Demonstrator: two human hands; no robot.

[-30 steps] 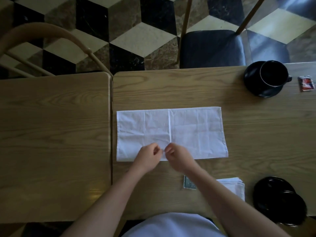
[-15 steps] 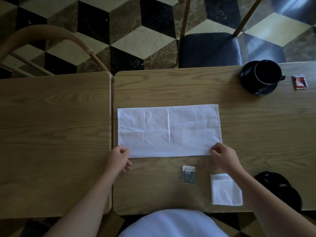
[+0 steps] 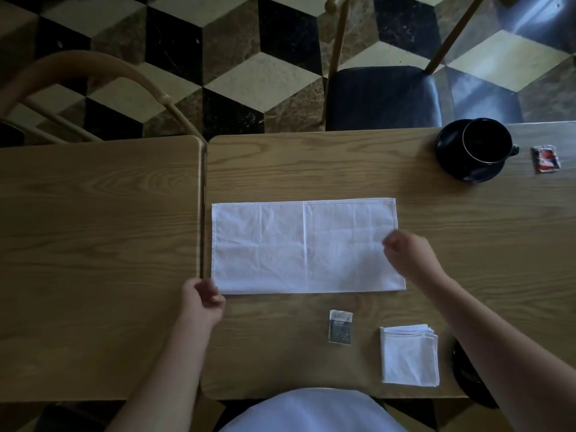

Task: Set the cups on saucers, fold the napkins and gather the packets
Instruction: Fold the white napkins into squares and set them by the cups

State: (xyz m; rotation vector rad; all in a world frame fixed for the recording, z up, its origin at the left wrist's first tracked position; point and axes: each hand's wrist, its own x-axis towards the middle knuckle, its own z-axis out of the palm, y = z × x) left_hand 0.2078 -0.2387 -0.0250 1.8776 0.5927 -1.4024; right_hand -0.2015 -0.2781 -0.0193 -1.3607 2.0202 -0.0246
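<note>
Here the left hand (image 3: pixel 202 296) pinches the napkin (image 3: pixel 307 246) corner; the right hand's (image 3: pixel 408 255) curled grip is unclear; its forearm hides a saucer (image 3: pixel 467 378) at the bench (image 3: pixel 311 169) edge.

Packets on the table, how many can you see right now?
2. A grey packet lies near the front edge, just left of the folded napkin. A red packet lies at the far right, beside the black cup. More may be hidden off-frame.

Print on the grey packet (image 3: pixel 340 327) is too small to read.
</note>
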